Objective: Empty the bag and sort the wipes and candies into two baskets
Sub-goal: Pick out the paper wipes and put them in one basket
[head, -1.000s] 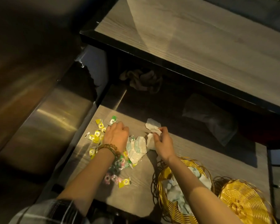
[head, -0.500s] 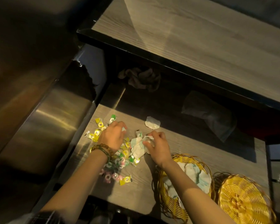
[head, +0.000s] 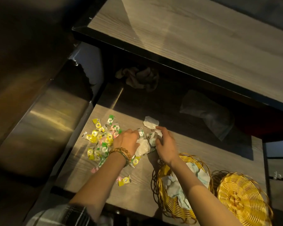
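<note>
A heap of wrapped candies [head: 101,137], yellow, green and pink, lies on the low wooden shelf [head: 211,154]. White wipe packets [head: 143,146] lie between my hands. My left hand [head: 127,141], with bead bracelets on the wrist, presses down on the candies and the wipes' left edge. My right hand [head: 165,144] has its fingers closed on wipe packets. One wipe [head: 151,123] lies alone just beyond my hands. The near gold wire basket [head: 170,204] holds several wipes. The second gold basket [head: 242,198], at the right, holds nothing. The clear bag [head: 207,115] lies flat in the shadow behind.
A higher wooden tabletop [head: 203,38] overhangs the shelf's back. A crumpled cloth [head: 140,78] sits in the dark gap beneath it. A metal surface [head: 44,116] runs along the left. A single yellow candy [head: 125,180] lies near the shelf's front edge.
Both hands drew together over the wipes in the pile's middle. My right hand let go of the far wipe, which now lies alone, and closed on other packets.
</note>
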Demonstrator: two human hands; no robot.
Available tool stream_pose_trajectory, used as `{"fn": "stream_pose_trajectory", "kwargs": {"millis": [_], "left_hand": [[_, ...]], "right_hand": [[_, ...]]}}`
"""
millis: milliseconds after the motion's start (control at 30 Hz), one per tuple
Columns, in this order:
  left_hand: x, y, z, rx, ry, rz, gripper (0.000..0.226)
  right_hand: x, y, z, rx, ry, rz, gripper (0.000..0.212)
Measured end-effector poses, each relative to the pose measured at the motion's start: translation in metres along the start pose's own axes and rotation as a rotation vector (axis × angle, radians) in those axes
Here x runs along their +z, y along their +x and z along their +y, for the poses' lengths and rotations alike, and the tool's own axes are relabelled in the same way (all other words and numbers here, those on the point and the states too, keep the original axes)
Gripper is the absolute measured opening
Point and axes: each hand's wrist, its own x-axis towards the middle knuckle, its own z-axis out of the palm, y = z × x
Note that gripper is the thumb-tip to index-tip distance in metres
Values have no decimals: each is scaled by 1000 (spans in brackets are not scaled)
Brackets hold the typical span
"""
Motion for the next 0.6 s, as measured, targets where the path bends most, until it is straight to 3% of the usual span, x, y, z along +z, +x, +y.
{"fn": "stream_pose_trajectory", "kwargs": {"millis": [267, 400, 500, 600], "left_hand": [[-7, -5, -1, 15, -114, 137, 14], [-19, -7, -2, -172, -435, 232, 23], [-24, -8, -5, -322, -761, 253, 27], [-22, -12, -18, -398, -977, 233, 19]], "right_hand": [[-11, 5, 11, 163, 90, 57, 33], [-16, 16, 10, 169, 158, 67, 32], [-14, 41, -1, 147, 61, 35, 39], [-9, 65, -16, 142, -308, -111, 37]]}}
